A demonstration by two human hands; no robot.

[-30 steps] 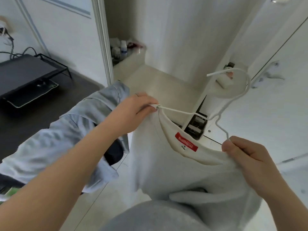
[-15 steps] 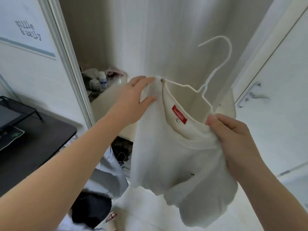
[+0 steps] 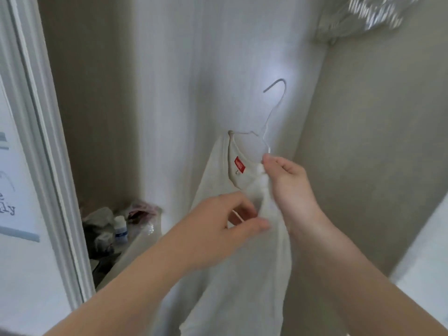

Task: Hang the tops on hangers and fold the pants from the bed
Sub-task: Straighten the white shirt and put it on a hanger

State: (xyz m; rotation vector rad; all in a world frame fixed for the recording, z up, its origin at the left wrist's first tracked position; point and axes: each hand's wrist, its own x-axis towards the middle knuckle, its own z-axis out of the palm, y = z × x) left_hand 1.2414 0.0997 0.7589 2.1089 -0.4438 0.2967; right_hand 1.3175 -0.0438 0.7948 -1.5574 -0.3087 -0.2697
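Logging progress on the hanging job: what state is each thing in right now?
white top: one shoulder over the hanger's end, other side bunched, not yet fully on.
wire hanger: held in the air, hook free, on no rail.
left hand: pinches the top's front fabric.
right hand: pinches the top's neckline by the hanger's neck.
small bottle: upright.

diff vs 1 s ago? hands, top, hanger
The left hand let go of the white top's shoulder and dropped to its front, pinching fabric below the collar. The hanger and top rose. The right hand still pinches the collar at the hanger's neck.
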